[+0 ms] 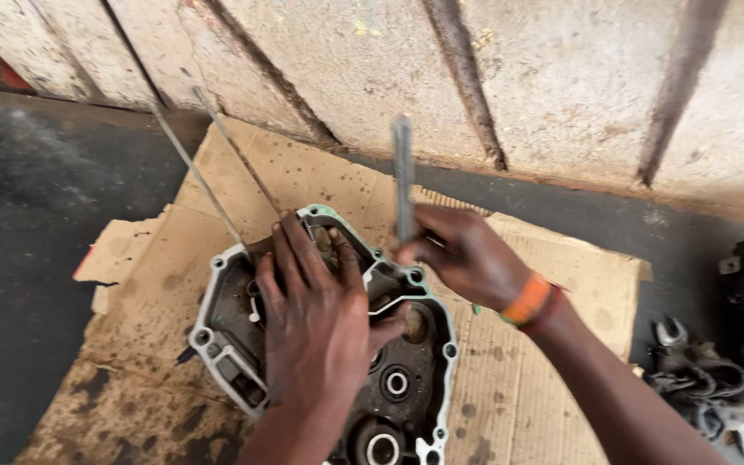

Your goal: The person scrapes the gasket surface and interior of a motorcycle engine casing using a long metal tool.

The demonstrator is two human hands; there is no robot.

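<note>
1. Pressing flat, fingers spread, the left hand (316, 314) lies on the engine case (406, 379), which sits on oil-stained brown cardboard (527, 379).
2. The right hand (467, 258) is closed around a grey tool (403, 176), upright, touching the case's top rim.
3. Two thin rods (217, 164) rise just left of the left fingertips.

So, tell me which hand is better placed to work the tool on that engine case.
Right, probably. The right hand grips the upright metal tool at the engine case rim; the left hand lies spread flat on the case.
</note>
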